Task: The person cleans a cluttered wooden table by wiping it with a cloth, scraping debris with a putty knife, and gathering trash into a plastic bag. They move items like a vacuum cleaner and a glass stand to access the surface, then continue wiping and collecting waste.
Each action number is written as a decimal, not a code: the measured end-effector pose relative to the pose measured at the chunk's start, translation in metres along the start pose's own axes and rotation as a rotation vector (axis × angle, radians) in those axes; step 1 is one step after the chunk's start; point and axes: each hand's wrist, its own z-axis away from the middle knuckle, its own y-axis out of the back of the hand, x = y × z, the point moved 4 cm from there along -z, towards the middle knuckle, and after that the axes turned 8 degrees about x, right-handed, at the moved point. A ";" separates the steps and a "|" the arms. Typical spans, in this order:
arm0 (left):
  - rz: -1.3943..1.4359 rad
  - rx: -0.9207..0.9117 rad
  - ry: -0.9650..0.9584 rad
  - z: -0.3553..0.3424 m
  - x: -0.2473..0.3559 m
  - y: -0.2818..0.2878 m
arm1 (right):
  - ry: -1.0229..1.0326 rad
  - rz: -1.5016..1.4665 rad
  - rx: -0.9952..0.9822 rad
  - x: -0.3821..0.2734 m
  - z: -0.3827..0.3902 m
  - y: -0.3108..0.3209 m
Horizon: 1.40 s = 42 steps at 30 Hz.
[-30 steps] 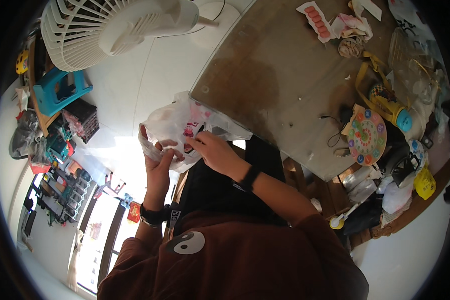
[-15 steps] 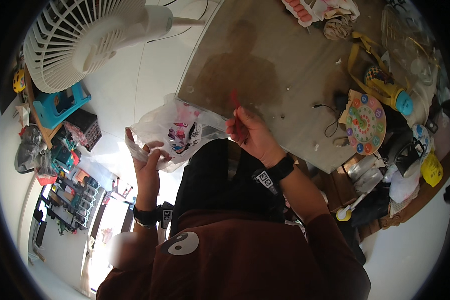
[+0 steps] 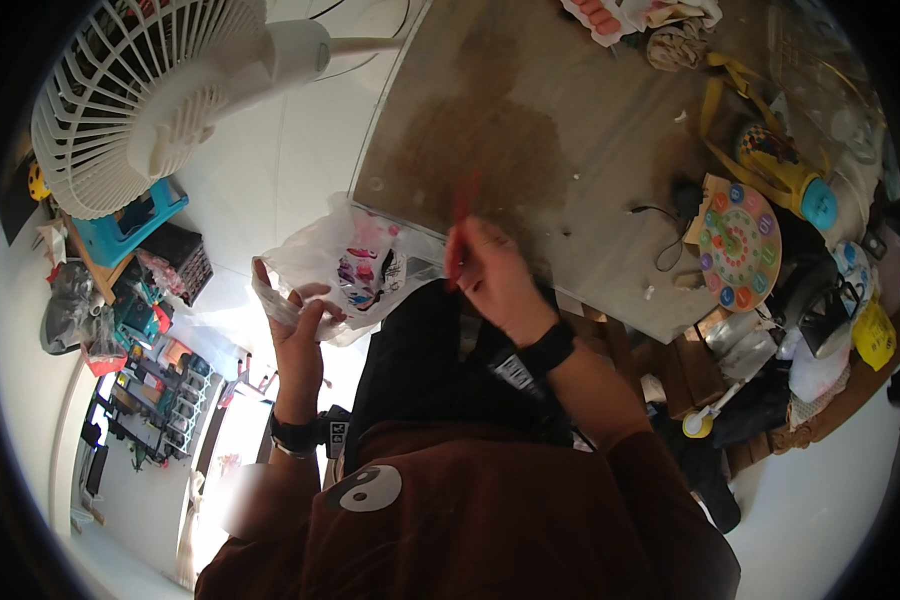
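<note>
My left hand (image 3: 300, 320) grips the edge of a translucent white plastic bag (image 3: 315, 240) and holds it up over my lap. Pink, purple and dark printed shapes (image 3: 360, 272) show at the bag's right part; whether they are on it or inside is hard to tell. Just right of the bag, my right hand (image 3: 495, 275) pinches a thin red strip-like thing (image 3: 461, 225). It stands nearly upright between the fingers and is smeared by motion. Both hands are near the close left corner of the glass-topped table (image 3: 530, 230).
A white fan (image 3: 160, 120) stands at the far left, with a blue stool (image 3: 130, 220) near it. On the table's right lie a round wooden toy clock (image 3: 738, 245), a dark cable (image 3: 660, 215) and a yellow bottle with a blue cap (image 3: 795, 190). Crumpled cloths (image 3: 680, 45) lie at the back.
My right hand has shifted slightly left and down with the red strip-like thing, closer to the bag. My left hand keeps its hold on the bag. The whole view has turned a little.
</note>
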 end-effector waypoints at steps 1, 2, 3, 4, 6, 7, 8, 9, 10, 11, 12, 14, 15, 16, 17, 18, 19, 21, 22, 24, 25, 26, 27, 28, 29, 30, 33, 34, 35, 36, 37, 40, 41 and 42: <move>-0.004 0.002 0.004 0.000 0.001 -0.002 | 0.050 0.387 0.019 0.016 0.000 -0.005; -0.007 0.002 0.009 0.000 0.001 -0.004 | 0.125 0.781 0.046 0.036 -0.001 -0.014; 0.012 -0.011 -0.002 0.001 0.002 -0.007 | 0.242 1.010 -0.113 0.055 0.000 -0.026; -0.001 -0.034 -0.015 0.001 0.004 -0.010 | 0.626 1.524 -0.250 0.072 0.000 -0.040; -0.038 -0.039 -0.006 0.004 0.006 -0.013 | 0.806 1.998 -0.422 0.110 -0.006 -0.041; -0.030 -0.066 -0.031 0.005 0.008 -0.015 | 0.774 1.918 -0.394 0.118 -0.013 -0.038; -0.050 -0.055 -0.013 0.008 0.009 -0.014 | 0.631 1.825 -0.304 0.123 -0.024 -0.032; -0.070 -0.082 0.026 0.010 0.009 -0.014 | 0.470 1.751 -0.216 0.124 -0.034 -0.024; -0.064 -0.127 0.072 0.013 0.008 -0.015 | 0.431 1.805 -0.225 0.122 -0.042 -0.022; -0.037 -0.173 0.105 0.015 0.008 -0.015 | 0.416 1.855 -0.230 0.117 -0.049 -0.020; -0.039 -0.172 0.114 0.017 0.008 -0.014 | 0.384 1.906 -0.239 0.110 -0.053 -0.020; -0.014 -0.162 0.113 0.018 0.009 -0.009 | 0.600 1.883 -0.303 0.089 -0.049 -0.032; -0.010 -0.105 0.080 0.017 0.010 -0.004 | 0.675 1.879 -0.342 0.077 -0.043 -0.037; -0.002 -0.069 0.058 0.014 0.012 0.002 | 0.769 1.757 -0.340 0.063 -0.034 -0.042; 0.004 -0.036 0.035 0.010 0.014 0.008 | 0.838 1.644 -0.341 0.049 -0.022 -0.046; 0.016 -0.014 0.030 0.006 0.015 0.014 | 0.899 1.539 -0.347 0.031 -0.013 -0.048; 0.011 -0.002 0.022 0.002 0.017 0.020 | 0.896 1.526 -0.305 0.009 -0.008 -0.045; 0.018 0.027 0.027 -0.001 0.016 0.030 | 0.870 1.538 -0.236 -0.048 0.001 -0.035; 0.007 0.040 0.036 -0.003 0.014 0.034 | 0.947 1.606 -0.063 -0.092 -0.003 -0.028; 0.024 0.066 0.053 -0.002 0.011 0.040 | 0.970 1.506 0.343 -0.191 -0.014 -0.015; 0.007 0.085 0.055 0.000 0.010 0.042 | 1.076 1.677 0.552 -0.241 -0.019 -0.017; 0.018 0.111 0.074 0.001 0.009 0.045 | 1.301 1.667 0.692 -0.281 -0.018 -0.023; 0.025 0.143 0.079 0.002 0.009 0.047 | 1.341 1.713 0.780 -0.317 -0.022 -0.029; 0.029 0.156 0.080 0.004 0.009 0.049 | 1.338 1.713 0.892 -0.342 -0.024 -0.033; 0.029 0.144 0.078 0.005 0.009 0.049 | 1.403 1.811 0.871 -0.350 -0.028 -0.040; 0.026 0.134 0.077 0.007 0.009 0.049 | 1.454 1.890 0.863 -0.357 -0.032 -0.047; 0.022 0.147 0.098 0.004 0.006 0.049 | 1.280 2.025 0.849 -0.336 -0.052 -0.049; 0.041 0.153 0.107 0.002 0.003 0.047 | 1.162 2.047 0.847 -0.318 -0.062 -0.044; 0.059 0.157 0.117 -0.001 0.001 0.045 | 1.042 2.064 0.820 -0.304 -0.071 -0.038; 0.121 0.202 0.148 -0.004 -0.003 0.045 | 1.011 2.018 0.862 -0.296 -0.077 -0.033; 0.137 0.163 0.120 -0.005 -0.003 0.042 | 0.985 1.969 0.875 -0.287 -0.083 -0.028; 0.119 0.150 0.106 -0.005 -0.001 0.038 | 0.971 1.889 0.835 -0.272 -0.091 -0.013; 0.098 0.153 0.107 -0.005 0.001 0.037 | 1.014 1.866 0.819 -0.271 -0.090 -0.010; 0.076 0.154 0.109 -0.004 0.003 0.036 | 0.969 1.889 0.806 -0.269 -0.089 -0.004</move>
